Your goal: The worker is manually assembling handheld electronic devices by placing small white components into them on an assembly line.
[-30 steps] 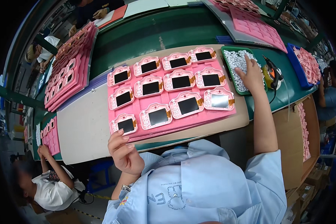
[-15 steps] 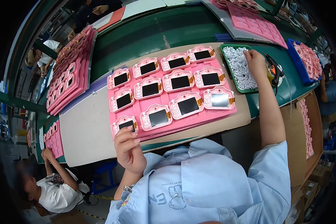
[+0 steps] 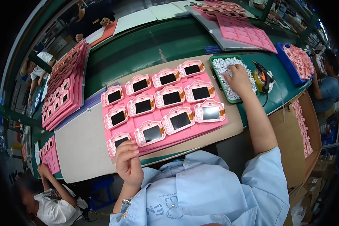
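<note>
- Head view: the right hand [image 3: 238, 78], fingers curled, is dipped into small white parts in the green tray [image 3: 216, 74], upper right; whether any is pinched cannot be told
- The parts are judged light, hard, easily spilled; best pinched singly
- The left hand [image 3: 128, 162], loosely curled and holding nothing, is rested at the lower edge of the pink tray [image 3: 184, 136] of pink camera shells [image 3: 177, 121] at frame centre

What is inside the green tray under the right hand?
The green tray holds many small white pieces. The right hand rests in them and covers the middle part, so nothing there can be seen.
</note>
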`<control>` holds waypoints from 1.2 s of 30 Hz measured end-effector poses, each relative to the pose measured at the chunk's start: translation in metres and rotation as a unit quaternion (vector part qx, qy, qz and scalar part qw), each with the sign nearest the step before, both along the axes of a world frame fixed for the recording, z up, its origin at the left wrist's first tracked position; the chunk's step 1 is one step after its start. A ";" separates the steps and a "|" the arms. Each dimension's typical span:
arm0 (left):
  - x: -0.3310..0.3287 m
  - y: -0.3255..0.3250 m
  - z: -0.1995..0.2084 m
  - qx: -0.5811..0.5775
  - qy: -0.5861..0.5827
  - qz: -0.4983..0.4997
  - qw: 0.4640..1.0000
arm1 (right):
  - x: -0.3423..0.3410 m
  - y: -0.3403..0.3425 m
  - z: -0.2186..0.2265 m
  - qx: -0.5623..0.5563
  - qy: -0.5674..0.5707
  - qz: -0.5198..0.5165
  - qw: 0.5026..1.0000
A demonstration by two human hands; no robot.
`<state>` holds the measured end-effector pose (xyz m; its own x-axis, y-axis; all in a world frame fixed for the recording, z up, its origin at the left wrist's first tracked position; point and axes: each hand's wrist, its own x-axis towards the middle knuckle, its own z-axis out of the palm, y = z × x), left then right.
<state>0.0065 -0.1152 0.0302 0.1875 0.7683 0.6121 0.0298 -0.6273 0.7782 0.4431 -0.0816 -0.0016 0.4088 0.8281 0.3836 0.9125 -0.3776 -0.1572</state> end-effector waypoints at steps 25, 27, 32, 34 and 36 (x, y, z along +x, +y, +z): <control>0.027 0.002 0.029 -0.039 -0.022 -0.049 0.998 | 0.019 0.013 0.042 0.128 0.201 -0.065 0.969; 0.027 0.003 0.029 -0.043 -0.027 -0.055 0.997 | 0.020 0.014 0.047 0.146 0.227 -0.077 0.960; 0.028 0.003 0.030 -0.070 -0.050 -0.076 0.993 | 0.023 0.016 0.051 0.200 0.317 -0.108 0.921; 0.029 0.004 0.032 -0.094 -0.065 -0.090 0.989 | 0.026 0.016 0.050 0.208 0.336 -0.109 0.912; 0.030 0.004 0.034 -0.106 -0.072 -0.096 0.987 | 0.026 0.017 0.050 0.211 0.346 -0.108 0.908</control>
